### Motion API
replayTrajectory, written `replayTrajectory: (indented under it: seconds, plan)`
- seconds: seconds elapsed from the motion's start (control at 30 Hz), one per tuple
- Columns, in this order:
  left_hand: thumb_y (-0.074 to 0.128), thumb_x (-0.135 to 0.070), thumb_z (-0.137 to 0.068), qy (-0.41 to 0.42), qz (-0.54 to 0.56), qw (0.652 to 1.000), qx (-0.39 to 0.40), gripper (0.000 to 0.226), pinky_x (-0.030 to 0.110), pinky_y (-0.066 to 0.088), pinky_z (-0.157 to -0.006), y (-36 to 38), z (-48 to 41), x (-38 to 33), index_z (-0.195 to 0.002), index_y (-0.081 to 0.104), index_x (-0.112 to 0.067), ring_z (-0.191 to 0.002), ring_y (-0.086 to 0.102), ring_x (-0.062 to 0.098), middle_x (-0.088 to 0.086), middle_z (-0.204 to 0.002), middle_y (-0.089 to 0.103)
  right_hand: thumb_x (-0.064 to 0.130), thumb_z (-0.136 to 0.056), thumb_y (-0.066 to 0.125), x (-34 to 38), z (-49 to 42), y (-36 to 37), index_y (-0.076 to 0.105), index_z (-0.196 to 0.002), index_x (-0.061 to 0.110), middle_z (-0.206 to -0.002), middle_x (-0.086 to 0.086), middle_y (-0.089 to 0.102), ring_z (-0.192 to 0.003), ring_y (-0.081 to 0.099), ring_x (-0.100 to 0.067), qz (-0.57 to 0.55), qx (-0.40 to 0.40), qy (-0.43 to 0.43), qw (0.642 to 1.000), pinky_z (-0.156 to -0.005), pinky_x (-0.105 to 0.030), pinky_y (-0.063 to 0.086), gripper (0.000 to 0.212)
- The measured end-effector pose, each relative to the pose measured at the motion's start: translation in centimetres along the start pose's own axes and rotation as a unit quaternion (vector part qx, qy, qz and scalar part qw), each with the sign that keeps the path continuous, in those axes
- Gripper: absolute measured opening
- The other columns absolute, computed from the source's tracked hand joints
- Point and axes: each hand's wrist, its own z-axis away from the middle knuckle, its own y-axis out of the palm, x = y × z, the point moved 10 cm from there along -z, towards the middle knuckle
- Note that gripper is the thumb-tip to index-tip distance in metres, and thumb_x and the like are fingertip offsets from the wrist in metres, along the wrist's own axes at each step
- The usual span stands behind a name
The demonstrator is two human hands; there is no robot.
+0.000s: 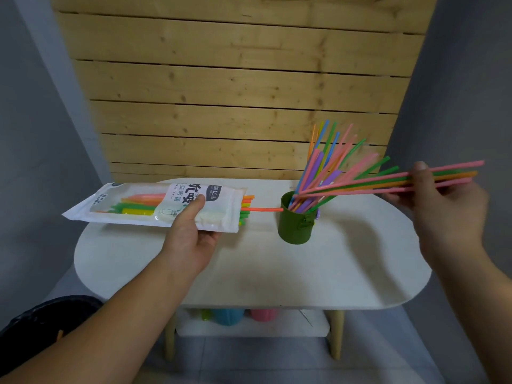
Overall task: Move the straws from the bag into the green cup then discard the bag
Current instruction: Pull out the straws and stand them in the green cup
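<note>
Straws of many colours already stand fanned out in the green cup, which sits on the white table toward its far edge, right of the middle. The right hand is clenched on a small bundle of pink, green and orange straws, thumb on top; the bundle lies nearly level, its left ends at the cup's mouth and its right ends sticking out past the fingers, over the table's right end. The left hand grasps the bag from below with the thumb pressed on its printed face, holding it flat above the table's far left corner, open end toward the cup. More straws lie inside the bag, their tips poking out of the opening; one orange-red straw reaches farther out, its tip just touching the cup's rim. Under the table, a shelf carries a blue cup and a pink cup. A dark bin shows at the lower left, beside the table.
</note>
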Motion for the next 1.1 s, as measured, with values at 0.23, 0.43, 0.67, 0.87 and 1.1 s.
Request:
replayTrajectory:
  seconds: [0.23,0.43,0.67,0.87,1.1]
  plan:
    - [0.074,-0.007,-0.09,0.003,-0.004,1.0,0.005,0.029,0.044,0.066,-0.067,0.1,0.0,0.1,-0.114,0.063,-0.021,-0.089,0.08,0.019,0.003,-0.098,0.083,0.037,-0.094,0.062,-0.2,1.0,3.7,0.07,-0.078,0.021,-0.065,0.008,0.074,-0.056,0.073,-0.015,0.102,0.061,-0.035,0.992,-0.054,-0.03,0.061,0.023]
    - [0.074,-0.008,-0.09,0.008,-0.02,1.0,0.011,0.029,0.043,0.066,-0.066,-0.1,0.0,-0.1,-0.114,0.065,-0.021,-0.09,0.079,0.019,0.002,-0.099,0.083,0.027,-0.09,0.071,-2.4,1.2,7.7,0.067,-0.077,0.024,-0.055,0.007,0.067,-0.048,0.066,-0.01,0.116,0.109,-0.009,0.987,-0.045,-0.024,0.056,0.013]
    - [0.072,-0.011,-0.092,0.01,-0.037,0.999,0.033,0.023,0.04,0.065,-0.061,0.1,0.0,-0.4,-0.112,0.066,-0.022,-0.089,0.08,0.018,0.001,-0.098,0.083,0.019,-0.094,0.066,-4.6,-0.7,9.2,0.069,-0.096,0.01,-0.074,-0.005,0.067,-0.052,0.061,-0.01,0.12,0.15,0.049,0.98,-0.053,-0.029,0.058,0.01]
    - [0.071,-0.011,-0.092,0.009,-0.043,0.998,0.053,0.023,0.04,0.065,-0.063,0.8,0.2,-0.2,-0.112,0.067,-0.022,-0.091,0.079,0.019,0.002,-0.101,0.082,0.015,-0.088,0.074,-5.6,0.0,9.9,0.07,-0.088,0.014,-0.075,-0.004,0.064,-0.065,0.064,-0.013,0.036,0.203,0.104,0.973,-0.061,-0.022,0.059,0.004]
    - [0.072,-0.011,-0.092,0.007,-0.04,0.998,0.047,0.026,0.04,0.065,-0.062,1.0,0.4,-0.2,-0.114,0.067,-0.021,-0.091,0.079,0.019,0.002,-0.102,0.082,0.03,-0.081,0.081,-8.2,2.8,9.3,0.061,-0.101,0.002,-0.098,-0.016,0.066,-0.072,0.067,-0.026,0.121,0.2,0.207,0.95,-0.06,-0.034,0.063,0.04]
